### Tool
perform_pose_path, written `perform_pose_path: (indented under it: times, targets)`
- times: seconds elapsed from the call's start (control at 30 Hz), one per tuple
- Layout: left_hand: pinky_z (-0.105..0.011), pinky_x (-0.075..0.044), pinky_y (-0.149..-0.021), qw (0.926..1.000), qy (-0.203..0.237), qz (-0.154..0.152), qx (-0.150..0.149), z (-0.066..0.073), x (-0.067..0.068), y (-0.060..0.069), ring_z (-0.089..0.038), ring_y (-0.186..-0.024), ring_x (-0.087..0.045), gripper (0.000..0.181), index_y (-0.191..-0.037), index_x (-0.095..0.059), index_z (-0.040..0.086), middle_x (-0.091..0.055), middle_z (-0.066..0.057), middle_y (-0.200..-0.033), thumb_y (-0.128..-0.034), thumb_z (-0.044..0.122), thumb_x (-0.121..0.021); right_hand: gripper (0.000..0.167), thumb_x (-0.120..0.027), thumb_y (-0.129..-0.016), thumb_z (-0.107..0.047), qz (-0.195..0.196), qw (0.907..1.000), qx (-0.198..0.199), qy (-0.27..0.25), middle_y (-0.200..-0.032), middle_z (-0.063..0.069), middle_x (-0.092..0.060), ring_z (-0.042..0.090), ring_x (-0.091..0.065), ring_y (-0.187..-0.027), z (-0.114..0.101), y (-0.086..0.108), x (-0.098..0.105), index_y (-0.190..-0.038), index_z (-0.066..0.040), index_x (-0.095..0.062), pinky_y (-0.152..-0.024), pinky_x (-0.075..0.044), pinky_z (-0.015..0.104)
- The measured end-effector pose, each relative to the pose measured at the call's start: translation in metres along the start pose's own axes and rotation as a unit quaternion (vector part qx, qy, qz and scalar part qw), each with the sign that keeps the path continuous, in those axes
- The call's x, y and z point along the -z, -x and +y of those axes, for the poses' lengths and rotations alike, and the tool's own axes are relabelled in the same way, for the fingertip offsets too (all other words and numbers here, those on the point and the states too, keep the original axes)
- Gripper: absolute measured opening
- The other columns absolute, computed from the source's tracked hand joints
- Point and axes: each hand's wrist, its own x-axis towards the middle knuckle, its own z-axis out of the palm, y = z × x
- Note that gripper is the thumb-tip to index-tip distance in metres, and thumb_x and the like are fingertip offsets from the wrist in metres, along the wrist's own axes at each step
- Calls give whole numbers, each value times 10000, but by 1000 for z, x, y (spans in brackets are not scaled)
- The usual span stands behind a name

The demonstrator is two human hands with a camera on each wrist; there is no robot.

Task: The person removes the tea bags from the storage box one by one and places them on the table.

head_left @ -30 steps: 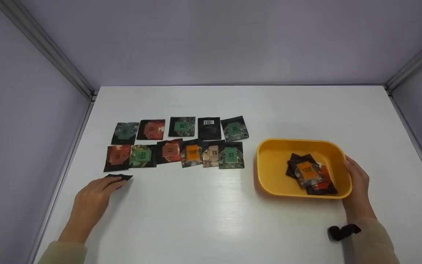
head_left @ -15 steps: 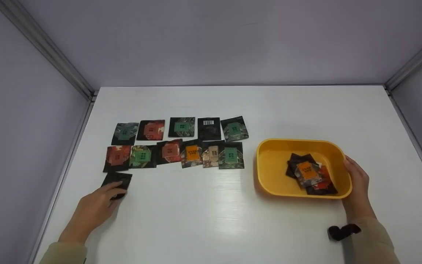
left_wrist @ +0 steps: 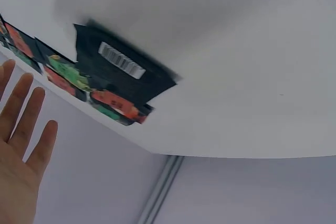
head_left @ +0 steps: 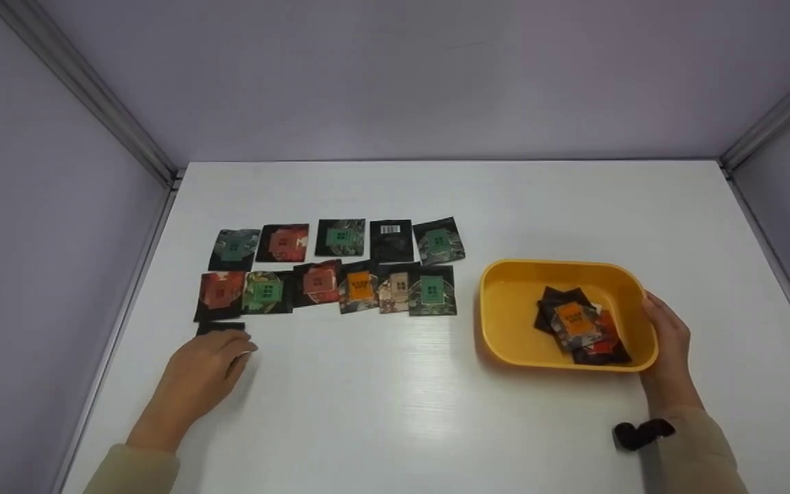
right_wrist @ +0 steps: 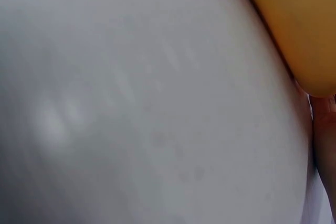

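Observation:
In the head view my left hand point(head_left: 203, 370) is over a black sachet point(head_left: 220, 327), covering most of it. The left wrist view shows that black sachet point(left_wrist: 113, 59) lying barcode side up, apart from the hand point(left_wrist: 23, 145), whose fingers are straight and spread. At the right, my right hand point(head_left: 669, 343) holds the right end of a yellow plastic bin point(head_left: 505, 309); part of its fingers is hidden behind the wall. Several sachets lie heaped inside, an orange-labelled sachet point(head_left: 577, 322) on top. The right wrist view catches the bin's outer wall point(right_wrist: 299, 24) and part of the hand point(right_wrist: 325, 129).
Two rows of sachets lie on the white table point(head_left: 340, 384). One back-row sachet point(head_left: 391, 240) shows its barcode; a green-labelled sachet point(head_left: 433, 291) ends the front row near the bin. Pale panels point(head_left: 409, 82) enclose the table. A black object point(head_left: 642, 433) is by the right sleeve.
My left hand has laid the black sachet below the front row's left end and let go, shifting slightly right. The right hand and bin have stayed in place.

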Motion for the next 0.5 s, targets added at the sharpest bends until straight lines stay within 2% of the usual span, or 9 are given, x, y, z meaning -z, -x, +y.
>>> perform_pose_path:
  times: [0.2, 0.5]
  targets:
    - [-405, -557, -832, 9984, -52, -276, -498, 30, 2, -24, -232, -927, -684, 195, -966, -754, 108, -714, -46, -1011, -789, 70, -829, 512, -644, -969, -359, 86, 9999, 29, -84, -1336, -53, -581, 89, -517, -1188, 0, 0, -1, -1432, -166, -542, -914, -475, 170]
    - [-381, -543, -872, 9936, 83, -494, -1012, 77, 9, -61, -183, -935, -677, 169, -1001, -761, 160, -723, 8, -991, -838, 136, -799, 399, -647, -975, -272, 63, 9987, 221, -446, -1249, -49, -631, 76, -583, -1115, 2, 0, -1, -1350, -138, -621, -912, -492, 192]
